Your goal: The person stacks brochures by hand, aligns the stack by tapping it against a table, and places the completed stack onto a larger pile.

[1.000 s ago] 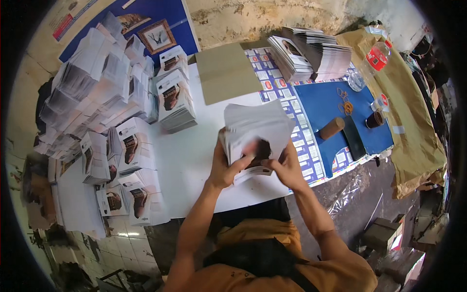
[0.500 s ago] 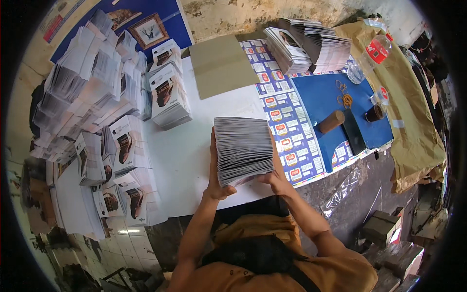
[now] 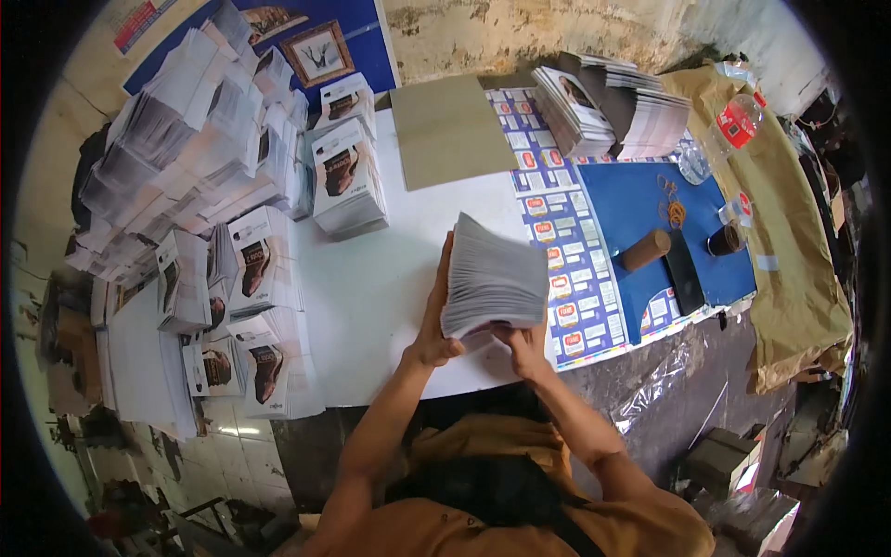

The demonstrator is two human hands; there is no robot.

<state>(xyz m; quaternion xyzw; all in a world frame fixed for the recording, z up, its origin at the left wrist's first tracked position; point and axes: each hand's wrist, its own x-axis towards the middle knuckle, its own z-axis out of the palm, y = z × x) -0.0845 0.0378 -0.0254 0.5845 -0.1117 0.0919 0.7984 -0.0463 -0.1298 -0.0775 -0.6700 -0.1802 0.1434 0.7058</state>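
You are facing a stained, patchy plaster wall (image 3: 520, 32) beyond a white-surfaced worktop (image 3: 362, 306). A blue panel (image 3: 368, 45) at the upper left is showing a brown-framed picture (image 3: 318, 51). Below, pale floor tiles (image 3: 255, 464) are reflecting a streak of light (image 3: 239, 431), while darker flooring (image 3: 705, 357) is lying rightward, near cardboard boxes (image 3: 724, 457).

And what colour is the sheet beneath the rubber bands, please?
The sheet is blue; the head view shows it best.
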